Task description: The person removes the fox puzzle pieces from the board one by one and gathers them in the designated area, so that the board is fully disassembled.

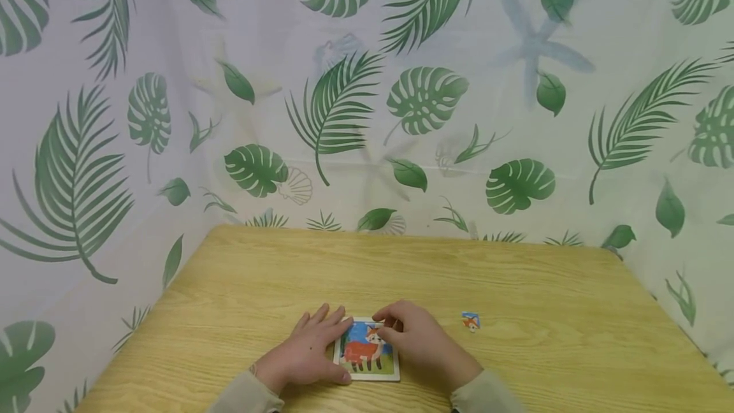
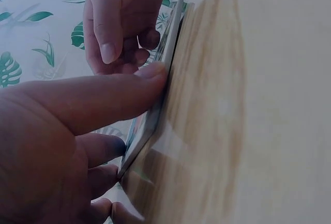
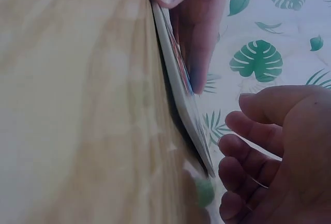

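Puzzle (image 1: 366, 354) (fox picture) against left hand (image 1: 306, 352)

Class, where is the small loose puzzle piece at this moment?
In the head view, the puzzle piece lies on the wooden table, right of centre, just to the right of the right hand and apart from the fox picture board.

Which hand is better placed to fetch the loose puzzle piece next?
Probably the right hand: the loose piece lies on its side of the puzzle, and this hand seems to hold nothing. The left hand is farther away, touching the puzzle's left side.
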### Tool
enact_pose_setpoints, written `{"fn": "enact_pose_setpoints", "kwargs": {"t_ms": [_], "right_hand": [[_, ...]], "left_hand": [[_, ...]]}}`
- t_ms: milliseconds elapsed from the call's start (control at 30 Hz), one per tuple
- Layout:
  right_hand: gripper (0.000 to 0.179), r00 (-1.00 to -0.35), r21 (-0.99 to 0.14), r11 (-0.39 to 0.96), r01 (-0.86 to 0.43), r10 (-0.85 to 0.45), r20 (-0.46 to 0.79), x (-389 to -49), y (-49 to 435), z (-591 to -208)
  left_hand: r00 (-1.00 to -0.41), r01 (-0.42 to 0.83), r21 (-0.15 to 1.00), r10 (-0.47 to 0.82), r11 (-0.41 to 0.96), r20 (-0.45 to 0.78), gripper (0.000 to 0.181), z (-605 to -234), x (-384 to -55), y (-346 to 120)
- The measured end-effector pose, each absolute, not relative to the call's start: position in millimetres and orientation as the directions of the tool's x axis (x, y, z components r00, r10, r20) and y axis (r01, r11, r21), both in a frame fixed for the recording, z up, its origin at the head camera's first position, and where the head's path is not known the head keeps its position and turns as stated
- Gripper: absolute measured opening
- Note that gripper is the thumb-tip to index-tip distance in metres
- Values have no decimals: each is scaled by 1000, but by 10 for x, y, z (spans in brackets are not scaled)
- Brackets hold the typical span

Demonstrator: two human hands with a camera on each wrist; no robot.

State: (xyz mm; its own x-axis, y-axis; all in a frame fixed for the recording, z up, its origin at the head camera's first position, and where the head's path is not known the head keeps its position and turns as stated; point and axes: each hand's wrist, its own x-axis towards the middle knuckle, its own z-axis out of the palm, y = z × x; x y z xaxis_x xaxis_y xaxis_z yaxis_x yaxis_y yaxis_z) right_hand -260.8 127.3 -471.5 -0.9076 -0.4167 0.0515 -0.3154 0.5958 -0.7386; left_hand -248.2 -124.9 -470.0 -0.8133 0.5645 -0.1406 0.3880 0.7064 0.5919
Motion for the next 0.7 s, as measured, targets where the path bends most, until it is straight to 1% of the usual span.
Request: {"fn": "enact_pose_setpoints", "kwargs": {"t_ms": [233, 500, 700], "right_hand": [[23, -884, -726, 590, -354, -464, 54, -2605, 1218, -4757], [24, -875, -631, 658, -410, -479, 69, -2636, 1184, -4783], [22, -891, -612, 691, -384, -452, 49, -2614, 1186, -4785]], "left_hand": [[-817, 384, 587, 559, 713, -144, 97, -4702, -2483, -1247], [-818, 394, 581, 560, 712, -132, 97, -4684, -2495, -1249], [-820, 378, 596, 555, 708, -140, 97, -4698, -2479, -1241]]}}
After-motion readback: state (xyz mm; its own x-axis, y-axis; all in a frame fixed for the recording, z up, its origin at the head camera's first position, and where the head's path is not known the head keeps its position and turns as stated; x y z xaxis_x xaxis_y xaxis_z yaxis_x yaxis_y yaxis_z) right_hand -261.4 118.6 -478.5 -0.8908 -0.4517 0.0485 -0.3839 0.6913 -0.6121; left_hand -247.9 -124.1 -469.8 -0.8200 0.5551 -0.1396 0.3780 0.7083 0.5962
